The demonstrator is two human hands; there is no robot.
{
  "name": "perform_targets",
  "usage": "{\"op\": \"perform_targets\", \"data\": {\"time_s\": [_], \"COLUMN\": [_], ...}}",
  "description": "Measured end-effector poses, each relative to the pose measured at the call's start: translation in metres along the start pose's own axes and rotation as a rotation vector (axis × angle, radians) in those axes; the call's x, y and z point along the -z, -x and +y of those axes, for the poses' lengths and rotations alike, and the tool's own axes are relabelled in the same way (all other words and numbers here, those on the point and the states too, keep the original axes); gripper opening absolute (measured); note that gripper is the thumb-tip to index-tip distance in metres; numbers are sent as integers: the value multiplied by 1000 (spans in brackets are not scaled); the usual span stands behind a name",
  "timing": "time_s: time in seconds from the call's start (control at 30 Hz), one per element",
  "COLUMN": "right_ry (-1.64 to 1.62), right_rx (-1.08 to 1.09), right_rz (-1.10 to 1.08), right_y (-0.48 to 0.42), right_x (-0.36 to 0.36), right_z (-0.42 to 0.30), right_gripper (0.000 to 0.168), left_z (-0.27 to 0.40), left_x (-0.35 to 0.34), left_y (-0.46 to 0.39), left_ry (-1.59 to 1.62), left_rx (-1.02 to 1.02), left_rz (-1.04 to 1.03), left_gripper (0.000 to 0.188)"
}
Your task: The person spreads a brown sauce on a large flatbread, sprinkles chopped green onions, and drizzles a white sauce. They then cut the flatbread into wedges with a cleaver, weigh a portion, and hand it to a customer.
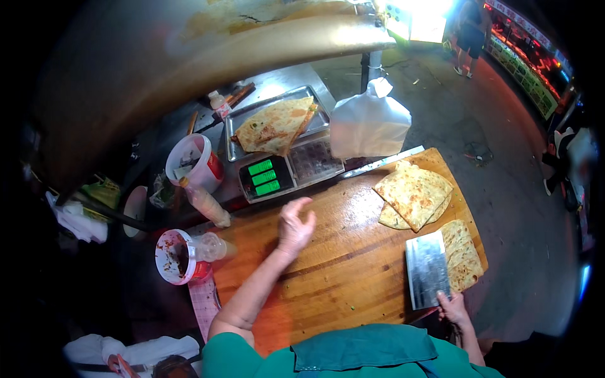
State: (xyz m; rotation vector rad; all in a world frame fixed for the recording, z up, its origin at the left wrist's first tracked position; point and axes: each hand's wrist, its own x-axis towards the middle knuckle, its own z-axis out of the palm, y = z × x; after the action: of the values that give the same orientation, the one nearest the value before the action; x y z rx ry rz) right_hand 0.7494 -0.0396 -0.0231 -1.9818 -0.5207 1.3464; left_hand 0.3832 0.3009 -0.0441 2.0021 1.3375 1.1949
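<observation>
My right hand (452, 308) grips a Chinese cleaver (427, 270) at the right side of the wooden cutting board (340, 283). Its broad steel blade lies flat-on to my view, beside a rectangular piece of browned flatbread (461, 255). Whether blade and bread touch, I cannot tell. Farther back on the board are folded, wedge-shaped flatbreads (415, 194), one over another. My left hand (297, 224) is over the board's left half, thumb and fingers apart, holding nothing. Just beyond it stands a digital scale (267, 178) with lit green displays.
Behind the scale, a metal tray (230, 137) holds a filled flatbread (276, 124). A tied plastic bag (371, 123) stands to its right. Along the left are a plastic tub (189, 158), a bottle (208, 205), and a sauce-smeared bucket (163, 255). A person (470, 38) stands at far right.
</observation>
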Motion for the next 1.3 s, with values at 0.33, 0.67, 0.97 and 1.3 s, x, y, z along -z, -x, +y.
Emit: {"op": "perform_targets", "data": {"time_s": [0.33,0.67,0.97,1.3], "right_ry": [244,151,135,98], "right_rx": [36,-121,-152,-106], "right_rz": [-111,-73,-44,-75], "right_y": [-56,-28,-25,-34], "right_x": [-50,-74,-75,-74], "right_z": [37,27,38,42], "right_gripper": [27,28,29,27], "left_z": [-113,-226,-204,-219], "left_x": [100,87,79,112], "left_y": [-198,-351,-351,-280], "left_ry": [-272,-690,-414,6], "left_rx": [124,361,449,292], "left_rz": [156,-375,-432,-409], "left_gripper": [45,70,33,19]}}
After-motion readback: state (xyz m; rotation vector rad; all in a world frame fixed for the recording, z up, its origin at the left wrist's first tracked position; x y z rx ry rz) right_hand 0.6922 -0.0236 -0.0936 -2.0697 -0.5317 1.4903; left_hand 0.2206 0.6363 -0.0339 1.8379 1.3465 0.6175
